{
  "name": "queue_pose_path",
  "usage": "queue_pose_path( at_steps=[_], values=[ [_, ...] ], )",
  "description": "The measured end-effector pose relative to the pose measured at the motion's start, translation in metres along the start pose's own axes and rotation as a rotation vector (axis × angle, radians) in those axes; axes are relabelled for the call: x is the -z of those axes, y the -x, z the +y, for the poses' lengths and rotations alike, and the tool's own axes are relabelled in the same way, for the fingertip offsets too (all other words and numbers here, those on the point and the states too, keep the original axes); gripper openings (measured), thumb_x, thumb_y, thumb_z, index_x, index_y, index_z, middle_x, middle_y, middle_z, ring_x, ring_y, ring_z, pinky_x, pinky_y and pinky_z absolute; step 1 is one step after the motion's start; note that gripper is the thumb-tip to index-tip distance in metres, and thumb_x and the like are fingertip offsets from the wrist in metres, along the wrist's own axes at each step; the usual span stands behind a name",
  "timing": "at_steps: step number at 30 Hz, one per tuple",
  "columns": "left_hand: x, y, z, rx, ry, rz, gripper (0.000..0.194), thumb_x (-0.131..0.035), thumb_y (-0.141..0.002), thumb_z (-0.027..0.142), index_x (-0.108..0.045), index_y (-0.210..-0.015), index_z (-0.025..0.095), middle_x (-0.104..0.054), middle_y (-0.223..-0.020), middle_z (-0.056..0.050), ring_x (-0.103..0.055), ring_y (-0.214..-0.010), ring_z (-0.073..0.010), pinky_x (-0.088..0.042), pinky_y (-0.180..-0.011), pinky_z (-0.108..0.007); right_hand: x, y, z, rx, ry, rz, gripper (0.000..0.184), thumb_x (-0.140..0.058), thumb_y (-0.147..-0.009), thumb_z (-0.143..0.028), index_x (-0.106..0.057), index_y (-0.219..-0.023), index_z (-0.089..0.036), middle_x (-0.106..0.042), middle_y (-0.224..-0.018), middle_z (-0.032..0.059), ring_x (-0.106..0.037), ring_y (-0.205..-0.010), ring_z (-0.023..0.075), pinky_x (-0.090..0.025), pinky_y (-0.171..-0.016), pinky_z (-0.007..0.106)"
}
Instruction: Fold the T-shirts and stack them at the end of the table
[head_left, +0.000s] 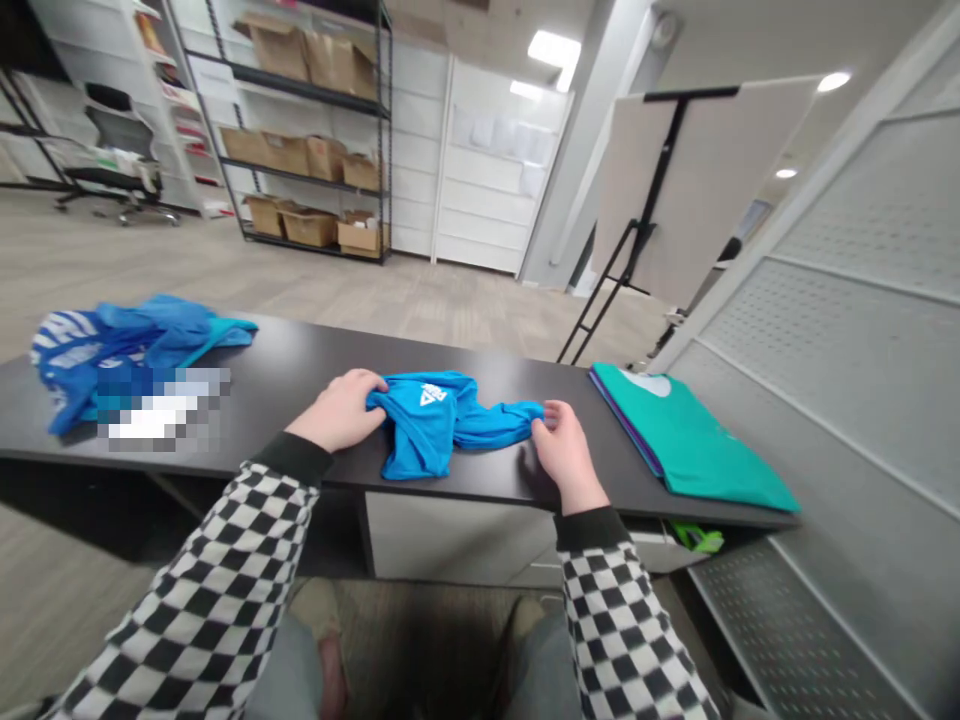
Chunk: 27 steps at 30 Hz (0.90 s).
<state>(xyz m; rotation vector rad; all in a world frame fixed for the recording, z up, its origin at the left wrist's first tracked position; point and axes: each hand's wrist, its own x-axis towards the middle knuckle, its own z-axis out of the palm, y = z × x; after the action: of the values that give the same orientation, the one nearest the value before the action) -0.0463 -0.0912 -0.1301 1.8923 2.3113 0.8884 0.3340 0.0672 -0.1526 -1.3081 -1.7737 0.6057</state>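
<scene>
**One blue shirt drawn out between two grips**

Our left grip is curled down over the shirt's bunched body, pressing the cloth to the counter. Our right grip pinches the narrow, twisted end between thumb and fingers. The shirt lies crumpled between them, its long axis running across the counter from left to right. Its bulk sits nearer the left grip, while a thin tail reaches to the right grip.

We count two grips, both in checked sleeves, and one shirt between them. Beyond the left grip lies one loose blue pile, with one pixelated patch just beside it. Beyond the right grip lies one folded teal stack, with a purple layer showing beneath. One green item shows below the counter's edge. Farther off stand one wire rack of cardboard boxes, too crowded to count surely, and one office chair.
</scene>
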Motion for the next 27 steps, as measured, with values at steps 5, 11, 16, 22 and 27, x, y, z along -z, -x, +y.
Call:
queue_pose_path(
  at_steps=[5, 11, 16, 22, 27],
  values=[
    [-0.014, 0.006, 0.029, -0.130, 0.092, -0.067, 0.064, -0.069, -0.087, 0.031, -0.071, -0.150, 0.027, -0.068, -0.158, -0.013, -0.062, -0.147, -0.0379, -0.047, -0.129, -0.053, -0.018, 0.024, -0.030, 0.313, -0.036, -0.074, 0.044, -0.062, -0.100, -0.036, -0.071, -0.139, -0.019, -0.074, -0.143, 0.0205, -0.071, -0.134, 0.0350, -0.055, -0.119, 0.055],
    [-0.019, 0.015, 0.073, -0.279, 0.262, -0.231, 0.035, -0.069, -0.088, 0.029, -0.085, -0.120, 0.029, -0.082, -0.132, -0.008, -0.073, -0.129, -0.0350, -0.053, -0.120, -0.047, -0.038, 0.051, -0.056, 0.554, -0.092, -0.499, 0.052, -0.068, -0.094, -0.024, -0.075, -0.145, -0.025, -0.072, -0.156, 0.0128, -0.064, -0.148, 0.0324, -0.046, -0.131, 0.053],
    [0.001, 0.011, 0.072, -0.139, 0.336, -0.166, 0.024, -0.066, -0.087, 0.029, -0.086, -0.101, 0.029, -0.084, -0.097, -0.003, -0.077, -0.092, -0.0286, -0.058, -0.084, -0.037, -0.029, 0.039, -0.053, 0.253, -0.122, -0.250, 0.031, -0.056, -0.102, -0.041, -0.081, -0.105, -0.024, -0.085, -0.108, 0.0094, -0.077, -0.103, 0.0305, -0.060, -0.101, 0.045],
    [0.002, 0.006, 0.066, 0.115, 0.423, -0.036, 0.022, -0.070, -0.091, 0.044, -0.081, -0.089, 0.025, -0.069, -0.066, 0.000, -0.064, -0.062, -0.0218, -0.044, -0.058, -0.033, -0.023, 0.030, -0.052, -0.140, -0.484, -0.083, 0.052, -0.064, -0.093, -0.072, -0.076, -0.087, -0.022, -0.081, -0.084, 0.0078, -0.073, -0.086, 0.0304, -0.061, -0.084, 0.042],
    [-0.008, 0.010, 0.095, 0.276, 1.033, -0.095, 0.043, -0.077, -0.094, 0.055, -0.084, -0.118, 0.020, -0.083, -0.088, -0.008, -0.074, -0.067, -0.0220, -0.055, -0.063, -0.031, -0.033, 0.038, -0.052, -0.108, -0.605, -0.075, 0.053, -0.071, -0.094, -0.071, -0.085, -0.113, -0.022, -0.086, -0.104, 0.0085, -0.078, -0.101, 0.0334, -0.064, -0.095, 0.047]
  ],
)
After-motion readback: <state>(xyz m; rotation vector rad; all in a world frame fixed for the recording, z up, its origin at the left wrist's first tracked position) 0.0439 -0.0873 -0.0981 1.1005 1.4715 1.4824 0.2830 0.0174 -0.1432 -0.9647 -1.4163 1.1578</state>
